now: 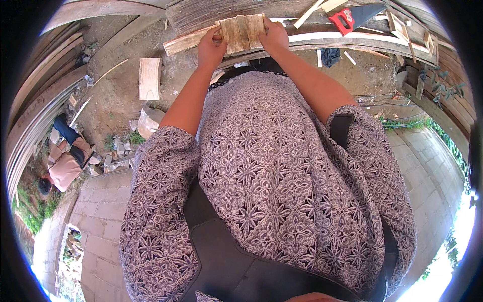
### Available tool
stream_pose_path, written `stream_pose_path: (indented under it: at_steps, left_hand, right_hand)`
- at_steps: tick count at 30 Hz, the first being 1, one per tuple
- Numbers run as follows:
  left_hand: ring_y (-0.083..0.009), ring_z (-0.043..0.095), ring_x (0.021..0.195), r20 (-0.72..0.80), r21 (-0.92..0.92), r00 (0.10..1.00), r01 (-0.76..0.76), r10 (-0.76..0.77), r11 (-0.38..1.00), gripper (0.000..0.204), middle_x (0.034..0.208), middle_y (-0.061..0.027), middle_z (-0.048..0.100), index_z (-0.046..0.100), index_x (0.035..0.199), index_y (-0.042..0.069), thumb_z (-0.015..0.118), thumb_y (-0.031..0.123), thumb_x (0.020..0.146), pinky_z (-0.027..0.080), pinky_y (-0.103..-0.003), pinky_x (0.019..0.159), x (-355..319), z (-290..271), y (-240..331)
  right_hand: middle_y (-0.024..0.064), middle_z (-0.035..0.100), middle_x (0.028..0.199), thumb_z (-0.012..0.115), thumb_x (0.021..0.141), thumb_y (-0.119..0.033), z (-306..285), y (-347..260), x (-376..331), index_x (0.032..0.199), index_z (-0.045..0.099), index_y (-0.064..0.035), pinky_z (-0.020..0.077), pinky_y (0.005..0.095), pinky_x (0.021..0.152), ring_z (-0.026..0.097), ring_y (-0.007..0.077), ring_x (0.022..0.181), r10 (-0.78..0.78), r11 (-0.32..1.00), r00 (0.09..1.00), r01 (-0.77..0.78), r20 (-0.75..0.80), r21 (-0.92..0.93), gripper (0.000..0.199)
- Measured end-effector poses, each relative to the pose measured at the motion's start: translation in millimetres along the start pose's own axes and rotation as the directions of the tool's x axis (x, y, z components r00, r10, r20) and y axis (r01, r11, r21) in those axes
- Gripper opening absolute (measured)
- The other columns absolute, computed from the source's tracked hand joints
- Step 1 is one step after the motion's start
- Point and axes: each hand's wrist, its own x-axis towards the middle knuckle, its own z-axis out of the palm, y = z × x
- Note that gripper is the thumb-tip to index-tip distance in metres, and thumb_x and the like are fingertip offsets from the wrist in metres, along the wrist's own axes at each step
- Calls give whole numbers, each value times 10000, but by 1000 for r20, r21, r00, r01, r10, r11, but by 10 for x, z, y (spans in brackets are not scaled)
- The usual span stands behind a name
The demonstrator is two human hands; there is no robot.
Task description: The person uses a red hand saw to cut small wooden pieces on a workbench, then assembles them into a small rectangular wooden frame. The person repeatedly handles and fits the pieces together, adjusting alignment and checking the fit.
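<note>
At the top middle my left hand (212,49) and my right hand (274,38) grip opposite ends of a short, pale wooden piece (232,35). It looks like several small boards side by side, with a narrow upright strip (243,31) between them. Whether these are joined, I cannot tell. Fingers of both hands curl round the outer edges. The piece is over a long timber (188,42) and the weathered workbench (193,16). Right of my right hand lies a handsaw (346,21) with a red handle and dark blade.
A small wooden frame (402,30) and loose offcuts (308,13) lie at the right of the bench. On the dirt stands or lies a wooden block (149,79), near rocks (121,148). Another person (68,163) is low at the far left, beside stacked boards (37,95).
</note>
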Motion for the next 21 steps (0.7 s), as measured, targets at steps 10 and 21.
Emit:
stream_pose_path:
  at_steps: [10,21]
  left_hand:
    - [-174,715,724,26,95,1000,-6,3,995,555,963,-108,696,557,1342,100,776,123,832,572,-314,629,17,-51,25]
    - [-228,701,810,60,56,993,102,-105,993,571,959,-118,674,553,1293,101,805,151,783,563,-363,692,69,-144,114]
  right_hand:
    - [236,587,1182,753,775,-323,-23,185,124,1427,512,-120,507,438,963,590,376,1148,-115,990,976,128,187,-61,724]
    - [88,696,1113,684,882,-178,38,433,237,1472,496,-183,565,330,815,697,184,923,-122,943,967,42,225,329,620]
